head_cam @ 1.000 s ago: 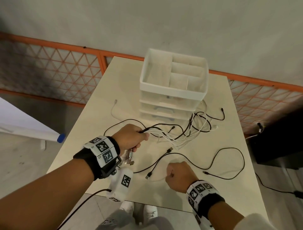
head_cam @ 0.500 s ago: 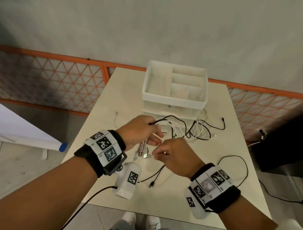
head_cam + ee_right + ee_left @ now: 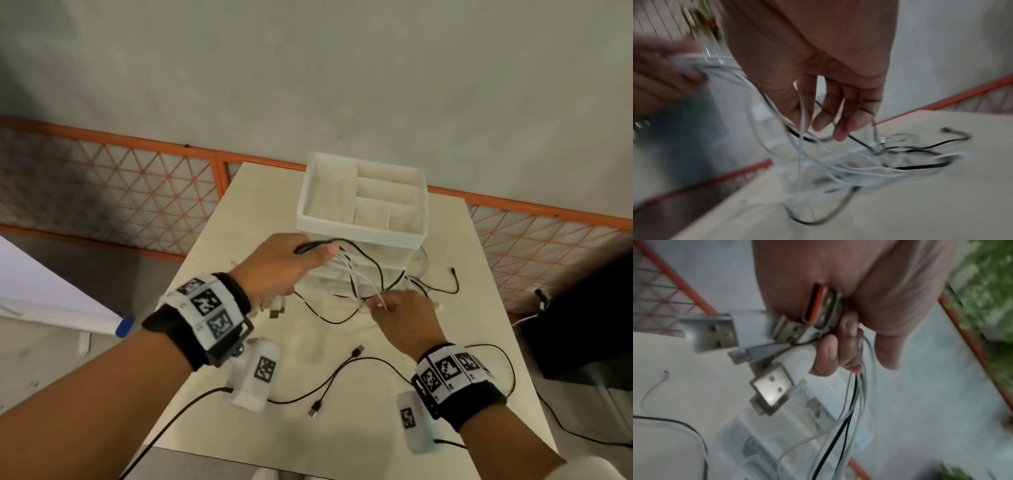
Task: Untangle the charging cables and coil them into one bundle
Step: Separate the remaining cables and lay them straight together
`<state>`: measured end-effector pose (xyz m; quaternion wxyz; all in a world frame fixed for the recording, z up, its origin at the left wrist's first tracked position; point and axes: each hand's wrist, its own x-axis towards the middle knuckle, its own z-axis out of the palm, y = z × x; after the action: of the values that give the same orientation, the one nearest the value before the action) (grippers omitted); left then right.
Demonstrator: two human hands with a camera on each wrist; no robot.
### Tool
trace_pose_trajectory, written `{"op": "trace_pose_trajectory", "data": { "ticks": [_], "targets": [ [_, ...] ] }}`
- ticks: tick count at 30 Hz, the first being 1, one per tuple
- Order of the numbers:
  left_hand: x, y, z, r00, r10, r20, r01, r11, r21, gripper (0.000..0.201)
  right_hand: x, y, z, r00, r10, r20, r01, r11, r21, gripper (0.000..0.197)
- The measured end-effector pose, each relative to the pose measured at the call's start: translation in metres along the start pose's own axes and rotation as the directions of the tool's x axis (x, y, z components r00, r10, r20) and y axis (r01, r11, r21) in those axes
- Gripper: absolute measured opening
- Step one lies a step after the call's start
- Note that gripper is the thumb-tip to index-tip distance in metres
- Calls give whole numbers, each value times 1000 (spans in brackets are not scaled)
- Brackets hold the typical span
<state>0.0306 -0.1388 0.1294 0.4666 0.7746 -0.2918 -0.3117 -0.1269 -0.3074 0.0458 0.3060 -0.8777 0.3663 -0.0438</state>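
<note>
The left hand (image 3: 279, 265) was raised above the surface (image 3: 342, 428), its fingers (image 3: 826, 353) curled tight round a bunch of white and black charging cables (image 3: 356, 277), USB plugs (image 3: 768, 391) sticking out behind the fist. The strands hung down to the right hand (image 3: 406, 320), whose loosely bent fingers (image 3: 840, 113) had them threaded between; whether they pinched one, I cannot tell. A separate black cable (image 3: 342, 373) lay on the surface.
</note>
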Motion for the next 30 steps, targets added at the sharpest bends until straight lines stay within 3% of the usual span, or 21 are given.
{"op": "trace_pose_trajectory", "data": {
  "ticks": [2,4,6,8,10,12,14,16,21,24,28,30],
  "targets": [
    [-1,2,-11,1000,19,-3,-19,1000,-16,33,5,22,-3,981,174,86,-162,977,-136,28],
    [3,-9,-13,1000,20,13,-22,994,104,38,12,26,-18,978,199,60,-190,974,-125,37],
    [10,-27,-10,998,-38,46,22,952,307,45,20,14,-45,993,104,-63,-103,995,18,36],
    [15,-46,-5,993,-111,38,86,906,414,49,24,-4,-71,971,40,-238,18,971,237,26],
    [17,-56,-2,989,-141,-46,147,896,419,53,29,-17,-89,927,21,-374,113,937,332,27],
    [21,-59,-2,978,-129,-162,179,919,351,52,39,-12,-94,906,63,-419,99,930,354,33],
    [24,-57,-5,948,-160,-274,207,966,154,50,47,0,-93,928,137,-347,-26,952,305,46],
    [23,-54,-10,937,-176,-303,205,976,69,54,48,9,-91,948,163,-274,-95,965,244,51],
    [25,-55,-10,970,-160,-181,199,953,227,50,56,0,-111,931,-31,-364,114,972,208,24],
    [27,-51,-4,979,-147,-139,174,962,211,44,62,0,-119,929,-45,-367,127,971,204,28],
    [27,-45,1,982,-169,-84,179,977,119,41,65,29,-100,980,12,-199,29,979,204,19],
    [26,-44,1,979,-197,-55,202,975,90,42,66,53,-79,996,85,-35,-83,994,74,24]
  ]
}}
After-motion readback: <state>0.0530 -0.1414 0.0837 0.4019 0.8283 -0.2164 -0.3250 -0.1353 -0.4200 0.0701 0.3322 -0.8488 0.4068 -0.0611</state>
